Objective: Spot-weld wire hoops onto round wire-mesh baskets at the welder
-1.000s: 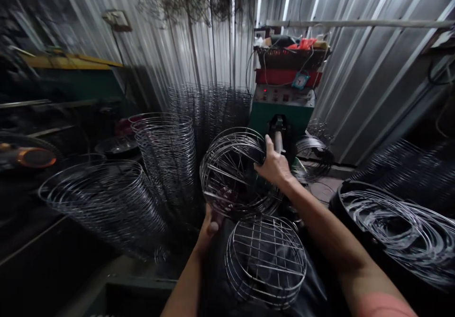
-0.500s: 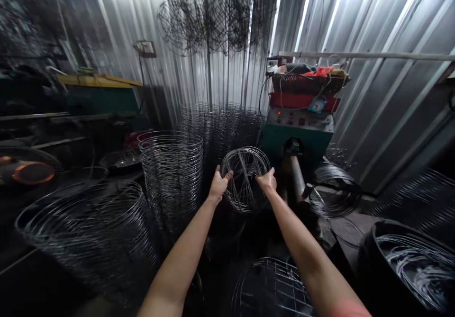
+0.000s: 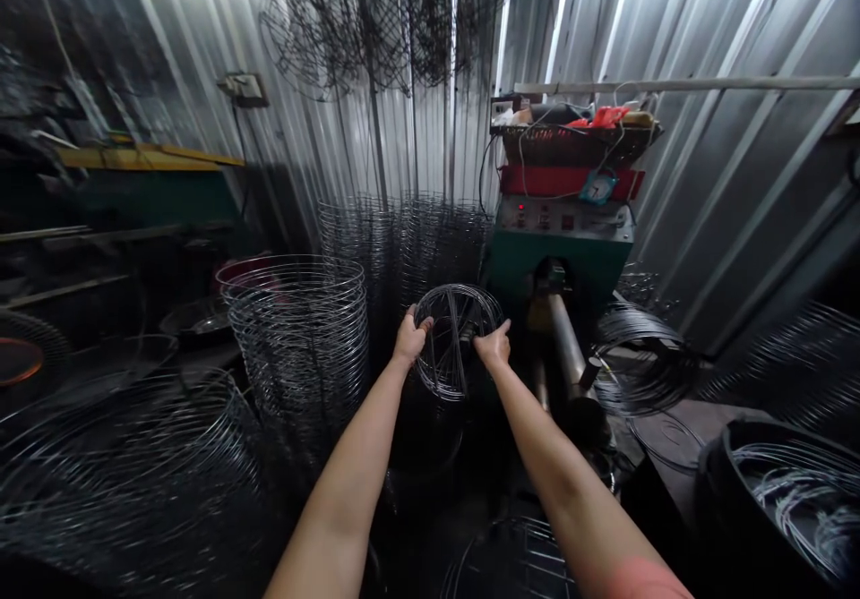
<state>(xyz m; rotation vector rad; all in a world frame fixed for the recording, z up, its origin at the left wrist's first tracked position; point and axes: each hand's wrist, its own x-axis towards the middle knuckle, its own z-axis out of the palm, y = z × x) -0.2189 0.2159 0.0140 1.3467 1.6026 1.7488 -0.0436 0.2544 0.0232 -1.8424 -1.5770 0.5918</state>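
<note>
A round bundle of thin steel wire rings with straight cross wires (image 3: pixel 452 335) is held up in front of me, tilted. My left hand (image 3: pixel 411 337) grips its left rim, the thumb on the near side. On the opposite side my right hand (image 3: pixel 494 346) is closed at the rim, its fingertips partly hidden among the wires. Below the bundle is a dark round form, poorly lit. Just left of my left hand rises a tall stack of wire rings (image 3: pixel 302 330).
A green machine (image 3: pixel 561 245) with a metal shaft (image 3: pixel 568 339) stands ahead right, a basket (image 3: pixel 578 147) on top. Wire coils (image 3: pixel 638 362) and a black tub of wire (image 3: pixel 745 492) lie to the right. A wide wire stack (image 3: pixel 134 474) fills the lower left. More stacks (image 3: pixel 409 232) line the wall.
My view has turned slightly to the right, so the surroundings sit further left. Both hands still hold the wire bundle, which now shows at a slightly different angle.
</note>
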